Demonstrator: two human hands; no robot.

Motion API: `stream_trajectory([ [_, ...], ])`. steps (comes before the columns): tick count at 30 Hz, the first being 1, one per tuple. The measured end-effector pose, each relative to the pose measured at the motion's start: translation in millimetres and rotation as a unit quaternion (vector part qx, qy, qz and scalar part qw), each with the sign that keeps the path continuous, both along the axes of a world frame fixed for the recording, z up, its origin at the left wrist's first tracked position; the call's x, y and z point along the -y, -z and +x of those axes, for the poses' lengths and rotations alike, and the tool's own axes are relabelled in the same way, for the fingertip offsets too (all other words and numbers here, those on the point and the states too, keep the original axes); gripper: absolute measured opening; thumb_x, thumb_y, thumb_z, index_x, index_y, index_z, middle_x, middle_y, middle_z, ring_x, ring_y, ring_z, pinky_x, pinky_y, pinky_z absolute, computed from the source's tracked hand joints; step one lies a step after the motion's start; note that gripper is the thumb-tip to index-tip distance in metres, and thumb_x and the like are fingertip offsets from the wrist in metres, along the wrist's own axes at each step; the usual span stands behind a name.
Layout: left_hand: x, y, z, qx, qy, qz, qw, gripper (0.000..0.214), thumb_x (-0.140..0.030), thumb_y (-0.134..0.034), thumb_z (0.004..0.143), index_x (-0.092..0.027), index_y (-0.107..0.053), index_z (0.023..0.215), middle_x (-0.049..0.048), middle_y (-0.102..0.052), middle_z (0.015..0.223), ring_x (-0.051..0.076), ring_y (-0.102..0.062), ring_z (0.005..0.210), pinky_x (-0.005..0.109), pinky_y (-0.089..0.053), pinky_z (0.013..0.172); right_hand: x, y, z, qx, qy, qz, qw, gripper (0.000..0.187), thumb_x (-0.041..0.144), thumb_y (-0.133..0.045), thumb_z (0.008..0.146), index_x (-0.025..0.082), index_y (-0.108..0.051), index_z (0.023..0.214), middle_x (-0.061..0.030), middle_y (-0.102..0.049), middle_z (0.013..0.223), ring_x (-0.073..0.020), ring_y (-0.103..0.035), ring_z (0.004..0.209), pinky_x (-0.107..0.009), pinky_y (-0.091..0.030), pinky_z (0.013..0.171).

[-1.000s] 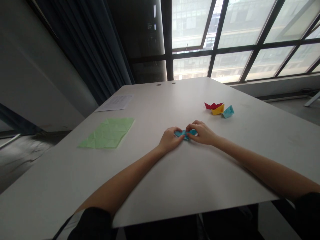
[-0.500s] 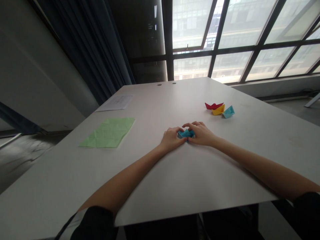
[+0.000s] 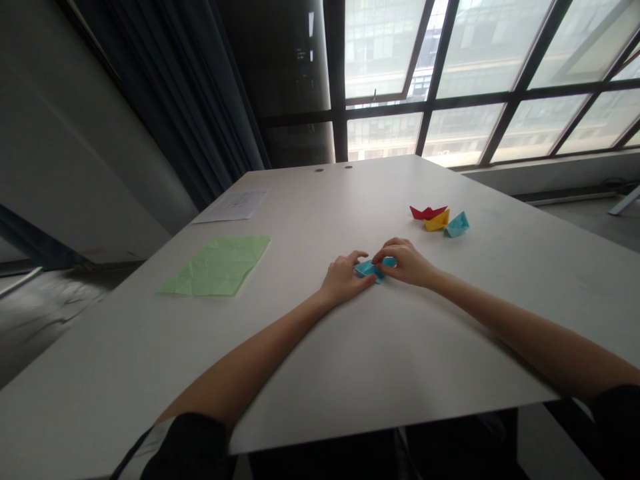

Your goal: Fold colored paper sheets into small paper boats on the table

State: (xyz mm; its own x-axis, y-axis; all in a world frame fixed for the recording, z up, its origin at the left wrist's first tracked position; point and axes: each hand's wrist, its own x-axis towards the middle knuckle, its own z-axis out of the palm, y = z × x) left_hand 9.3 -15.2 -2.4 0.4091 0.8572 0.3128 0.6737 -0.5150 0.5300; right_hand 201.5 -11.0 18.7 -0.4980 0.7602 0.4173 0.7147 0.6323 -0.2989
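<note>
A blue paper boat [image 3: 368, 269] is between my hands on the white table [image 3: 320, 373]. My left hand [image 3: 346, 275] grips its left side, thumb along the near edge and index finger behind. On the right, my right hand [image 3: 406, 262] pinches the boat's middle and right part between thumb and fingertips. The fingers partly cover the folds. Farther back to the right stand a red paper boat [image 3: 428, 213], a yellow paper boat [image 3: 437, 221] and a light blue paper boat [image 3: 457, 225], close together.
A creased sheet of green paper [image 3: 217, 265] lies flat on the left side. Beyond it, a printed white sheet [image 3: 233, 205] rests near the table's left edge. A dark blue curtain [image 3: 200, 100] and large windows stand behind the table.
My right hand has shifted its hold from around the boat's right end to a pinch on it. More of the boat's right end shows. My left hand has barely moved.
</note>
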Motion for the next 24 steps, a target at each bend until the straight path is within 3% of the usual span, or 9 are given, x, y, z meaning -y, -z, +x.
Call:
stream_trajectory([
  [5, -3.0, 0.6, -3.1, -0.005, -0.035, -0.010, 0.999, 0.077, -0.065, -0.057, 0.064, -0.023, -0.036, 0.126, 0.0075, -0.058, 0.110, 0.024, -0.052, 0.103, 0.040, -0.040, 0.088, -11.5, -15.6, 21.4, -0.010, 0.031, 0.016, 0.999, 0.016, 0.026, -0.054, 0.076, 0.023, -0.069, 0.082, -0.0027, -0.069, 0.078, -0.0211, -0.057, 0.087, -0.034, -0.042, 0.078],
  [9, -2.2, 2.6, -2.8, -0.112, -0.031, 0.006, 0.993, 0.074, -0.068, -0.051, 0.067, -0.021, -0.040, 0.123, 0.0109, -0.050, 0.123, 0.028, -0.044, 0.114, 0.044, -0.033, 0.096, -23.7, -40.7, 60.9, -0.008, 0.110, -0.009, 0.994, 0.018, 0.031, -0.054, 0.076, 0.023, -0.068, 0.084, -0.0011, -0.069, 0.080, -0.0179, -0.060, 0.073, -0.030, -0.046, 0.066],
  [13, 2.1, 3.5, -1.1, -0.188, 0.001, 0.040, 0.981, 0.065, -0.065, -0.043, 0.074, -0.021, -0.046, 0.121, 0.0115, -0.046, 0.128, 0.028, -0.039, 0.119, 0.045, -0.030, 0.099, -33.5, -56.8, 110.7, 0.043, 0.210, -0.034, 0.976, 0.019, 0.035, -0.055, 0.074, 0.025, -0.069, 0.082, -0.0006, -0.069, 0.080, -0.0189, -0.061, 0.071, -0.031, -0.046, 0.065],
  [18, 3.7, 2.2, -0.1, -0.206, -0.007, 0.045, 0.978, 0.063, -0.065, -0.041, 0.075, -0.022, -0.046, 0.120, 0.0110, -0.046, 0.128, 0.027, -0.039, 0.119, 0.044, -0.031, 0.099, -43.6, -49.3, 158.8, 0.123, 0.232, -0.143, 0.954, 0.017, 0.029, -0.062, 0.067, 0.024, -0.070, 0.081, -0.0015, -0.069, 0.079, -0.0201, -0.061, 0.069, -0.033, -0.046, 0.065],
  [24, 4.1, 0.6, -0.7, -0.207, -0.002, 0.049, 0.977, 0.063, -0.065, -0.039, 0.076, -0.021, -0.046, 0.120, 0.0113, -0.046, 0.127, 0.028, -0.039, 0.118, 0.043, -0.031, 0.098, -49.7, -33.9, 169.1, 0.124, 0.223, -0.169, 0.952, 0.019, 0.022, -0.058, 0.069, 0.021, -0.070, 0.084, -0.0034, -0.068, 0.081, -0.0180, -0.059, 0.071, -0.029, -0.043, 0.066],
])
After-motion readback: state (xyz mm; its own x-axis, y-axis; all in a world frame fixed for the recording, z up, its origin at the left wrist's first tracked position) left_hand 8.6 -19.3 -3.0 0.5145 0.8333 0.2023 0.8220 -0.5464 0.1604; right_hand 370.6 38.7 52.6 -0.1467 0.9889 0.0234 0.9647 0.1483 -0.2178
